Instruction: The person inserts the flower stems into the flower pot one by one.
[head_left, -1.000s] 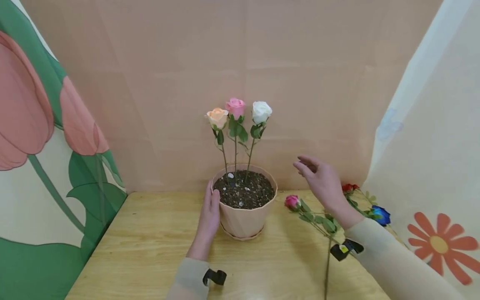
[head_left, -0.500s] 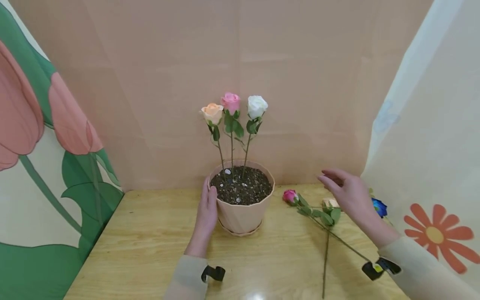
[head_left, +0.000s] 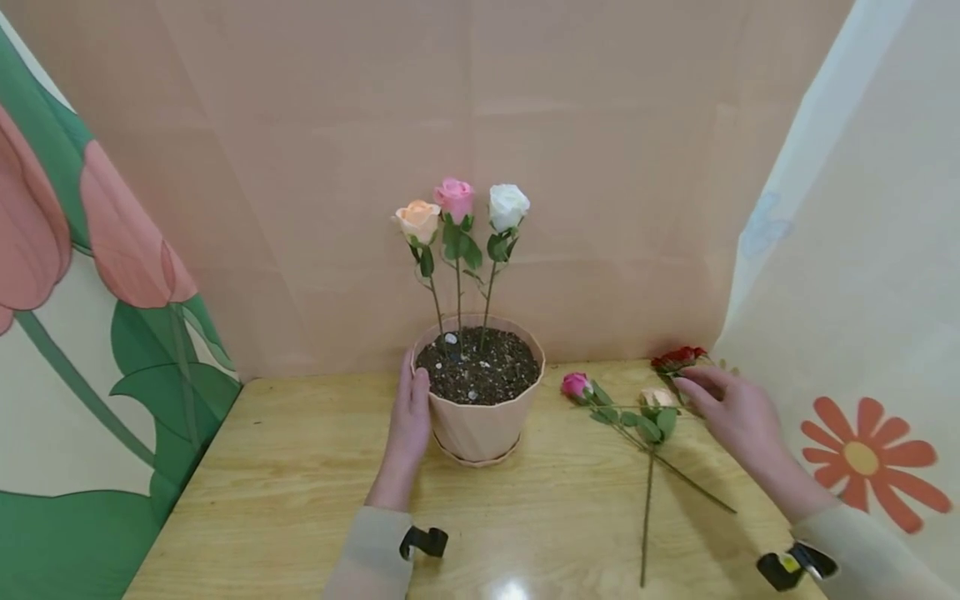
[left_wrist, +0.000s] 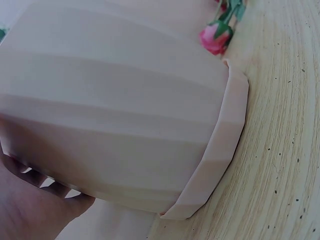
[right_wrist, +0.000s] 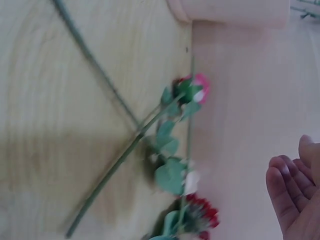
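Observation:
A pale pink flower pot (head_left: 480,429) full of dark soil stands on its saucer. In it rise a peach rose (head_left: 417,220), a pink rose (head_left: 454,198) and a white rose (head_left: 509,207). My left hand (head_left: 410,421) rests against the pot's left side; in the left wrist view its fingers (left_wrist: 55,190) lie along the wall. My right hand (head_left: 738,417) hovers beside a red flower (head_left: 678,358), fingers loosely bent. The right wrist view shows that hand (right_wrist: 300,190) apart from the flowers, holding nothing.
On the wooden table (head_left: 300,483), right of the pot, a deep pink rose (head_left: 576,385) and a pale peach rose (head_left: 656,397) lie with crossing stems. A pink cloth (head_left: 337,208) hangs behind, and printed cloths flank both sides.
My right hand has moved rightward and down from near the pot to the red flower. The blue flower seen earlier is now hidden. My left hand stays at the pot.

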